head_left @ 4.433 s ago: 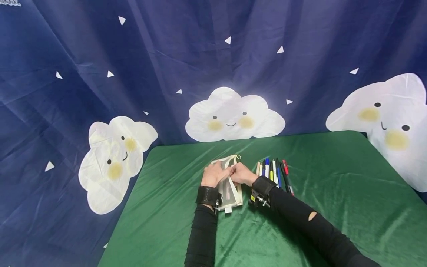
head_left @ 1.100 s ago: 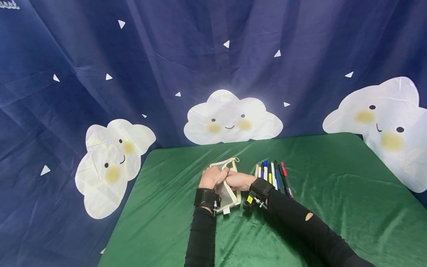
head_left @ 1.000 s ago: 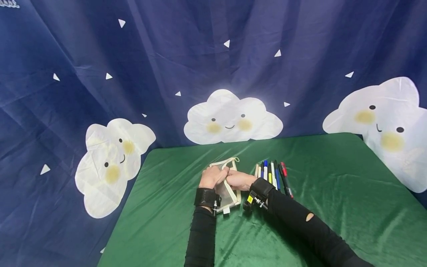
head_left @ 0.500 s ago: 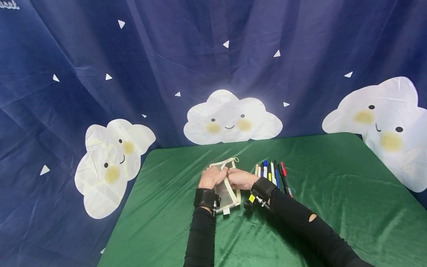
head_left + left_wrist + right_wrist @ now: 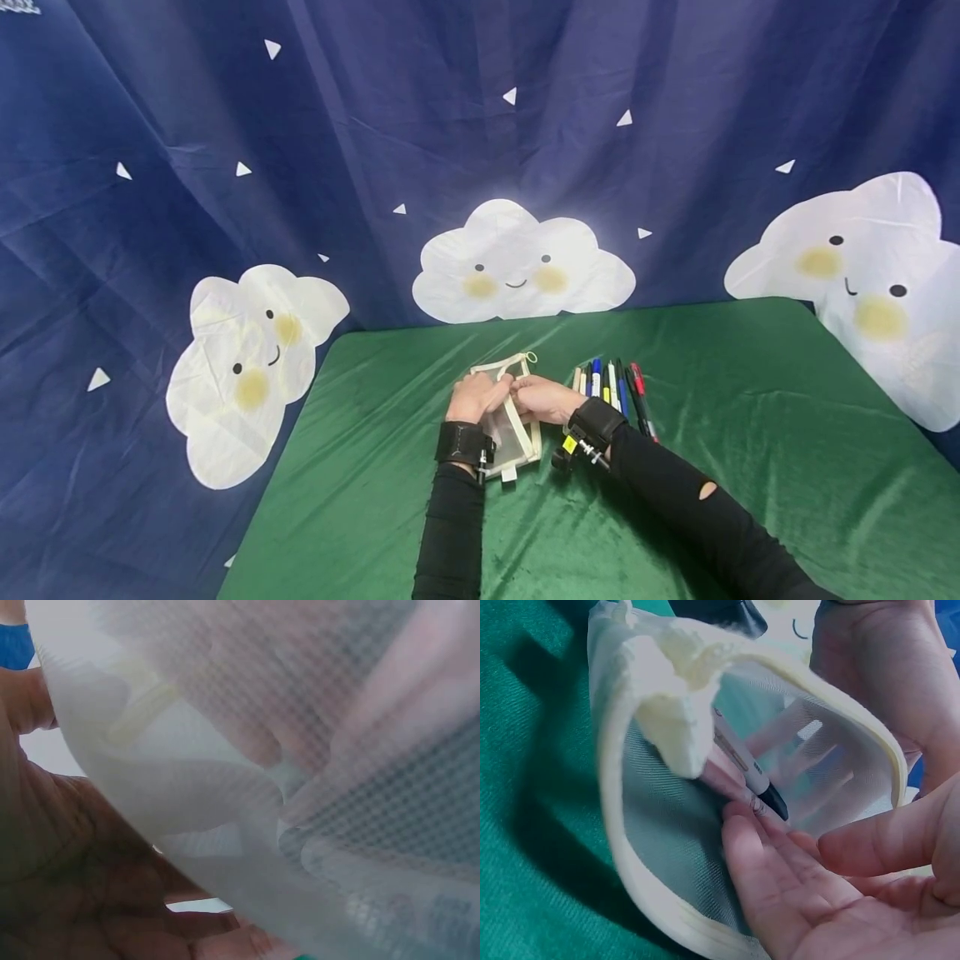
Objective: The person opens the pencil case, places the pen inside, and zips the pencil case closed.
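Mesh (image 5: 671,817) is forming the walls of a cream-rimmed pouch (image 5: 504,442), lying on green cloth (image 5: 360,467) between five and six o'clock of centre in the head view. Our left hand (image 5: 472,398) is gripping its gaping edge (image 5: 832,694). Our right hand (image 5: 817,892) is resting with its fingers inside, nearly straight, thumb held apart; we are failing to tell whether the tips are touching the black-capped pen (image 5: 746,761) beside them. Loose pens (image 5: 613,387) are lying at three o'clock from it.
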`<state>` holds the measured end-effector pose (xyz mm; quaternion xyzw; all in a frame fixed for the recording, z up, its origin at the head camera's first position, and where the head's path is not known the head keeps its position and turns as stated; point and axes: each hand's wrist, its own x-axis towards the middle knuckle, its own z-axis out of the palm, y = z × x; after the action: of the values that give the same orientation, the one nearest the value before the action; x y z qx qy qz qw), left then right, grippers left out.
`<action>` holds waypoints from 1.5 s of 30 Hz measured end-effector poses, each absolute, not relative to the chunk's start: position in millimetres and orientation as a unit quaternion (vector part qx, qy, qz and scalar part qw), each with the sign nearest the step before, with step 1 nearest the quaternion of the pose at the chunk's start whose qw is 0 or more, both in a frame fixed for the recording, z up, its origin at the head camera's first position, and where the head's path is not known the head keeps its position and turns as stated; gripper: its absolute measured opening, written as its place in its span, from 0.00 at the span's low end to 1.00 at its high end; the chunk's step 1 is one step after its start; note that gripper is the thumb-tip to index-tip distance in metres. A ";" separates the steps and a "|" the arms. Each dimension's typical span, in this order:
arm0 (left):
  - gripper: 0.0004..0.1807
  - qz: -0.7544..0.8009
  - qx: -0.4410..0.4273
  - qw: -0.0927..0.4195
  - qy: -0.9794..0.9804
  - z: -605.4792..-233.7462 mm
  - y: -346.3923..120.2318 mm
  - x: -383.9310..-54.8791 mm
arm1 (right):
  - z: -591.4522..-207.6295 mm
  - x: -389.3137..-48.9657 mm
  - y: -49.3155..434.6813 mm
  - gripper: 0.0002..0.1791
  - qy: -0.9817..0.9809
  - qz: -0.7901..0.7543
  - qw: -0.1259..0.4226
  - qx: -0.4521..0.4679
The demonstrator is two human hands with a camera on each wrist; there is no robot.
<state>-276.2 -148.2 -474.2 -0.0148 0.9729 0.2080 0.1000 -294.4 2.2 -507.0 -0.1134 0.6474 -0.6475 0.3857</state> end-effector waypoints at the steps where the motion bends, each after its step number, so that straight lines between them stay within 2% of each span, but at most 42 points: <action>1: 0.32 0.208 -0.015 0.100 0.973 -473.8 -148.3 -276.0 | -506.3 -294.1 2.6 0.22 0.649 -0.646 0.385 -0.114; 9: 0.28 0.234 -0.025 0.101 0.967 -472.8 -150.6 -275.4 | -507.7 -291.2 2.2 0.34 0.626 -0.656 0.404 -0.119; 16: 0.34 0.242 -0.046 0.108 0.963 -469.0 -154.5 -272.9 | -510.9 -291.2 -1.4 0.27 0.610 -0.664 0.417 -0.115; 20: 0.34 0.250 -0.053 0.113 0.960 -466.1 -155.2 -271.4 | -510.5 -290.8 -2.0 0.20 0.609 -0.668 0.416 -0.099; 24: 0.35 0.256 -0.053 0.113 0.959 -465.9 -153.5 -269.9 | -508.6 -289.4 -0.8 0.17 0.617 -0.666 0.410 -0.089; 29: 0.37 0.263 -0.055 0.107 0.957 -468.1 -152.1 -267.4 | -506.7 -286.7 0.4 0.18 0.625 -0.658 0.409 -0.091; 38: 0.34 0.264 -0.063 0.105 0.957 -468.8 -152.8 -265.1 | -508.6 -285.7 3.0 0.27 0.655 -0.634 0.396 -0.108; 45: 0.35 0.257 -0.066 0.104 0.958 -465.6 -150.6 -263.3 | -503.1 -285.9 9.7 0.24 0.684 -0.616 0.373 -0.119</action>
<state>-263.3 -150.6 -465.6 -0.0665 0.9584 0.2574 0.1041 -285.9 9.7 -503.1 -0.1186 0.6836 -0.6159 0.3732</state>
